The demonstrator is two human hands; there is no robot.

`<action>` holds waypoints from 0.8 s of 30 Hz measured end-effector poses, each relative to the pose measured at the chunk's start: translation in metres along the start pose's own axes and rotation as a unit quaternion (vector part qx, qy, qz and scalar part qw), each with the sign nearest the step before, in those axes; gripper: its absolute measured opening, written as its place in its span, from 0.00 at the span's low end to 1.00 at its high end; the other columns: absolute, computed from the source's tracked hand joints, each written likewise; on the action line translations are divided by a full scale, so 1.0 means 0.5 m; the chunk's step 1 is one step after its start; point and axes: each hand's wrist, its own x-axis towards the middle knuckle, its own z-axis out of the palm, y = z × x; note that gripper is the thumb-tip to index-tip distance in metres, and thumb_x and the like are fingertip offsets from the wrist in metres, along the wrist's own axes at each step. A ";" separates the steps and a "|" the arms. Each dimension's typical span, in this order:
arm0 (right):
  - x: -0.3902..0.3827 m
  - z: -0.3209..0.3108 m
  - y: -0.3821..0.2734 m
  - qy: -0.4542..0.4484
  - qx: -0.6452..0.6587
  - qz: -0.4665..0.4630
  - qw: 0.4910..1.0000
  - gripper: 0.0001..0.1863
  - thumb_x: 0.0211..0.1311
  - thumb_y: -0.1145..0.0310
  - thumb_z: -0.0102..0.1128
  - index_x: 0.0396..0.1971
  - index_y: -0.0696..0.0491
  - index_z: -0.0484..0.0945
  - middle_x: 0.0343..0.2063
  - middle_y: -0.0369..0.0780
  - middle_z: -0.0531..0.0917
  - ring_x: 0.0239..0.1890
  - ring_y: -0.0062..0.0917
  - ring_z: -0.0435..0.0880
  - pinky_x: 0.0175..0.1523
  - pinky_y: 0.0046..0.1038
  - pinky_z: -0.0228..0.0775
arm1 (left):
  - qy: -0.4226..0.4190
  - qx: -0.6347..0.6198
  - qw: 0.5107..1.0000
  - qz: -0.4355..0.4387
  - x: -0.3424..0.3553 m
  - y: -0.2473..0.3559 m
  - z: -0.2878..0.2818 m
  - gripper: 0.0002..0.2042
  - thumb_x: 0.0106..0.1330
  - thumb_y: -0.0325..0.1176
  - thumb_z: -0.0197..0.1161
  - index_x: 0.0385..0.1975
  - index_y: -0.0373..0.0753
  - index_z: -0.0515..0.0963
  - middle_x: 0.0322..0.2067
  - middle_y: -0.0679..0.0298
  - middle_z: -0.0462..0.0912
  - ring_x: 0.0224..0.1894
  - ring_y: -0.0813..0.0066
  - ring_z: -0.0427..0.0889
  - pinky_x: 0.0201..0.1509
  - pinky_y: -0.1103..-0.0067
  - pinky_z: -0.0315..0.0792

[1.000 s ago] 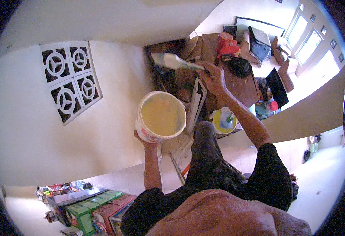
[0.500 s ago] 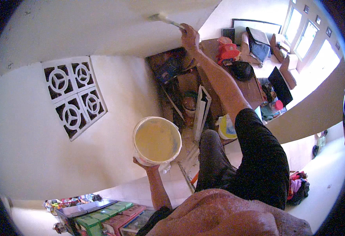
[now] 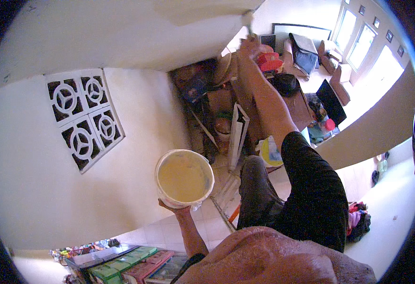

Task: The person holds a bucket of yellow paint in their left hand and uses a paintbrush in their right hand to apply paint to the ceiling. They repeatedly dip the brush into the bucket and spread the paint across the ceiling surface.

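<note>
Left hand [image 3: 181, 209] curled beneath the white bucket [image 3: 163, 195], right hand [image 3: 249, 47] closed around the brush [image 3: 248, 21]

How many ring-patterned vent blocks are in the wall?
4, two over two: upper left block, upper right block, lower left block, lower right block. None looks hidden.

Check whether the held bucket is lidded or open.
Open: no lid covers the bucket held by the left hand, and its yellowish inside shows.

A home: armchairs [image 3: 344, 78], bright windows [image 3: 362, 43] and, seemingly, small framed pictures [image 3: 389, 36] in a row.
</note>
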 end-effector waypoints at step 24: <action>0.079 -0.081 0.081 0.022 -0.115 -0.156 0.981 0.10 0.67 0.66 0.46 0.36 0.50 0.78 0.22 0.42 0.81 0.25 0.33 0.82 0.28 0.35 0.73 | 0.015 0.009 1.000 0.007 -0.027 0.001 -0.010 0.43 0.50 0.72 0.45 0.63 0.50 0.63 0.62 0.62 0.66 0.61 0.54 0.66 0.59 0.51 0.65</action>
